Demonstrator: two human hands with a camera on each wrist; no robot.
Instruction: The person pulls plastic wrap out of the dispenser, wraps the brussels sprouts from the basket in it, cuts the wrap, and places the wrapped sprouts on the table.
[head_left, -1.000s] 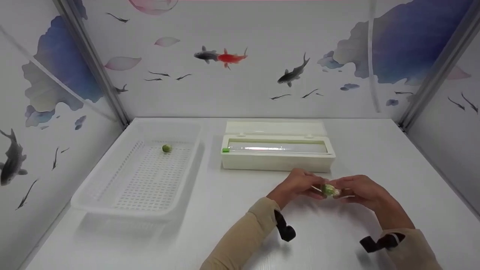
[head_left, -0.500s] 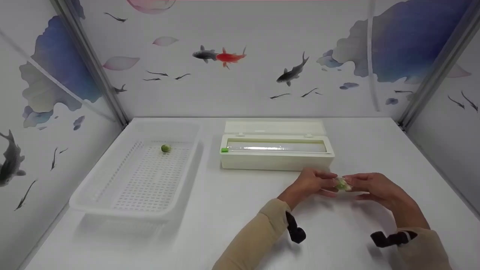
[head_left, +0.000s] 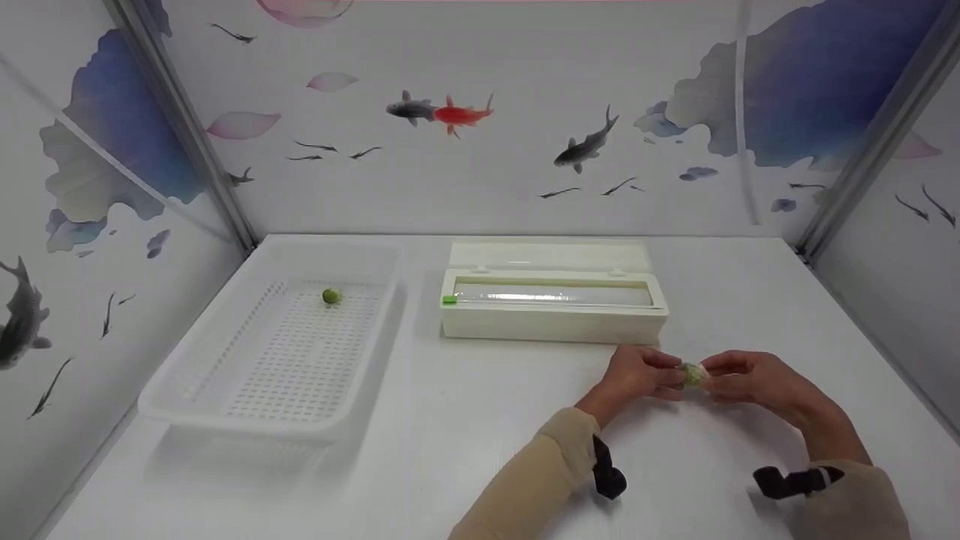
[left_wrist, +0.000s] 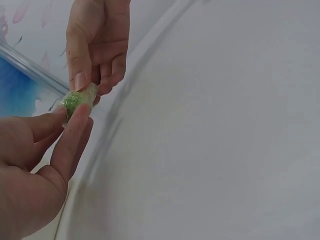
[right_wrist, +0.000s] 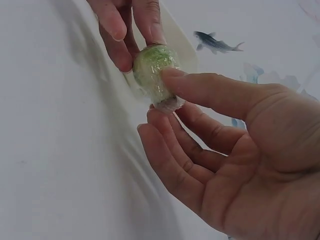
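Both hands hold one small green Brussels sprout [head_left: 692,375] wrapped in clear cling film, over the right part of the table. My left hand [head_left: 636,375] pinches its left side between thumb and fingers. From the other side my right hand [head_left: 769,384] grips the pale end, its thumb lying on the film. In the right wrist view the film on the sprout [right_wrist: 151,67] looks shiny and crinkled, bunched below the thumb. The left wrist view shows the sprout [left_wrist: 75,101] between the fingertips of both hands.
A cream cling film dispenser [head_left: 555,325] with its lid raised stands just beyond the hands. To the left sits a white perforated basket [head_left: 247,425] with another sprout [head_left: 331,296] inside. White printed panels enclose the table [head_left: 465,420] at the back and sides.
Both hands have shifted to the right with the wrapped sprout between them. Their fingers have changed position around it. The dispenser and basket stay put.
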